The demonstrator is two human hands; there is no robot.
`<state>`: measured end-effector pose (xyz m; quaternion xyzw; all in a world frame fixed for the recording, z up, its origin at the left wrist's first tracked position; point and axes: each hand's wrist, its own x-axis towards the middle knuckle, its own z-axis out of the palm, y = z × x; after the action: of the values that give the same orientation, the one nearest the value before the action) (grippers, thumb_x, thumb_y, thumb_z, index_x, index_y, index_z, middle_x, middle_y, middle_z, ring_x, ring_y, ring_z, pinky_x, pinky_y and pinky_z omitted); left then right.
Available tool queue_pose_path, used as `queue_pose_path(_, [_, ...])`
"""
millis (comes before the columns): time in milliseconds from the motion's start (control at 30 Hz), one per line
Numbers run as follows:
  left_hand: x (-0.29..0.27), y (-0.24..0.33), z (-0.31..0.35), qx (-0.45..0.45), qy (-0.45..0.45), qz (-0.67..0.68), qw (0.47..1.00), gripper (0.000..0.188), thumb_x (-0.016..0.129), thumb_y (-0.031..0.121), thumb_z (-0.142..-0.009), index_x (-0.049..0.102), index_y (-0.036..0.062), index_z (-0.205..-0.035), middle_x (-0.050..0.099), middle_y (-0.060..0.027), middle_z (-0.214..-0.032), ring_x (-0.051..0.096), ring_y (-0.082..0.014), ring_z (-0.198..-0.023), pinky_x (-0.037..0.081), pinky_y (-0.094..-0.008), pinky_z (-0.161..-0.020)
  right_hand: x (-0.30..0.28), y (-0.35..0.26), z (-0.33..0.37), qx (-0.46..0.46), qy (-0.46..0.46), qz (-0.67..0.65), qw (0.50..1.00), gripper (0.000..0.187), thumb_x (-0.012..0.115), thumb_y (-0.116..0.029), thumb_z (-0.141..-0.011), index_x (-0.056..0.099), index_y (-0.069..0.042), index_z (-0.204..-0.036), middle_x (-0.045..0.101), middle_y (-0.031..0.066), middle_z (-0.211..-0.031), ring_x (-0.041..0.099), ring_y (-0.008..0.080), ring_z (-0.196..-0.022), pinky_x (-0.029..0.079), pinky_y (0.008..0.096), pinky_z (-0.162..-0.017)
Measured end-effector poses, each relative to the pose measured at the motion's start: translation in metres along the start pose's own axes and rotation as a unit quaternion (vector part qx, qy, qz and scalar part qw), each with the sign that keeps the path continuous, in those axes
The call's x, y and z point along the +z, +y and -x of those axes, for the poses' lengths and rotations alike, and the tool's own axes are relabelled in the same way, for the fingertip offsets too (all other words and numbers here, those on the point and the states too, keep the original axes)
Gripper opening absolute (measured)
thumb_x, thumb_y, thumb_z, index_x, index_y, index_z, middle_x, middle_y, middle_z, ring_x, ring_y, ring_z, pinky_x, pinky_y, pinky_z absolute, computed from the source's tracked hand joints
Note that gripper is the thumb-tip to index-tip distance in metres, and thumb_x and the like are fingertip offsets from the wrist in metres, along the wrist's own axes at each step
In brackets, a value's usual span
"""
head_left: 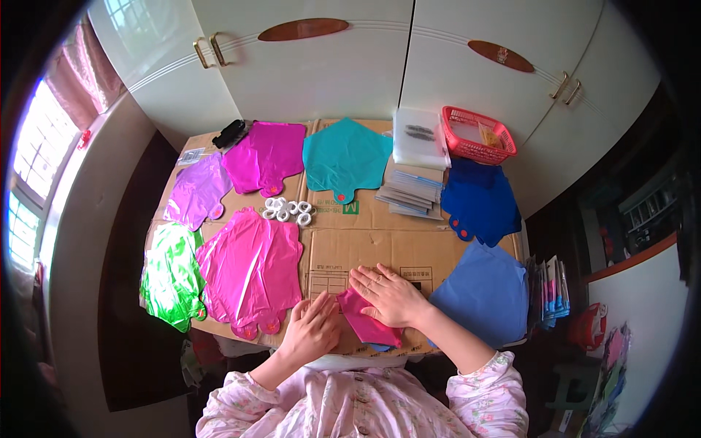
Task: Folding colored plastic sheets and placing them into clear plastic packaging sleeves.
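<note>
On the cardboard in front of me lies a folded pink foil balloon point(359, 312), uninflated, with a bit of blue point(380, 347) showing under its near edge. My right hand point(391, 298) rests flat across its upper right part, fingers stretched out to the left. At its left side is my left hand point(314, 328), fingers extended and close together, holding nothing that I can see. Whether the left fingertips touch the foil cannot be made out. Left of that hand lies a larger pile of flat pink foil balloons point(252, 270).
Around the cardboard-covered table point(336, 248) lie green point(171, 274), lilac point(197, 190), magenta point(266, 157), teal point(347, 160), dark blue point(482, 201) and light blue foil balloons point(485, 296). White ribbon rolls point(288, 210), packets point(412, 191), clear bags point(420, 139) and a red basket point(478, 146) sit farther back.
</note>
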<state>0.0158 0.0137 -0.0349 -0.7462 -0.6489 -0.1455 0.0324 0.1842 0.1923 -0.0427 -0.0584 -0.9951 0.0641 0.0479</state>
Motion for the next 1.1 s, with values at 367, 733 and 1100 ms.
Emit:
queue_pose_path(367, [-0.008,0.002,-0.006,0.029,-0.043,0.007,0.999,0.040,0.060,0.040,-0.081,0.061,0.0129,-0.111,0.055,-0.0031,-0.122,0.045,-0.0195,-0.119,0.036,-0.0415,-0.088,-0.002,0.002,0.000,-0.010,0.007,-0.030,0.999,0.058,0.039,-0.047,-0.093,0.035,-0.015,-0.142,0.032,0.0079,-0.147,0.027,0.0228,-0.137,0.020,0.0431,-0.113])
queue_pose_path(733, [-0.013,-0.004,-0.004,-0.006,-0.096,-0.010,0.995,0.051,0.057,0.056,-0.079,0.057,0.0266,-0.121,0.049,0.0028,-0.133,0.034,-0.0245,-0.125,0.033,-0.0476,-0.091,-0.004,0.000,-0.001,-0.005,-0.002,-0.027,1.000,0.055,0.040,-0.045,-0.093,0.037,-0.018,-0.141,0.033,0.0034,-0.148,0.028,0.0217,-0.137,0.020,0.0456,-0.112])
queue_pose_path(1100, [-0.016,-0.008,0.000,-0.089,-0.067,-0.035,0.993,0.071,0.056,0.064,-0.076,0.053,0.0144,-0.128,0.046,0.0022,-0.135,0.034,-0.0239,-0.124,0.029,-0.0481,-0.093,-0.005,-0.002,0.000,-0.005,0.030,-0.036,0.999,0.052,0.044,-0.043,-0.093,0.040,-0.018,-0.139,0.036,0.0049,-0.146,0.031,0.0227,-0.136,0.023,0.0479,-0.111])
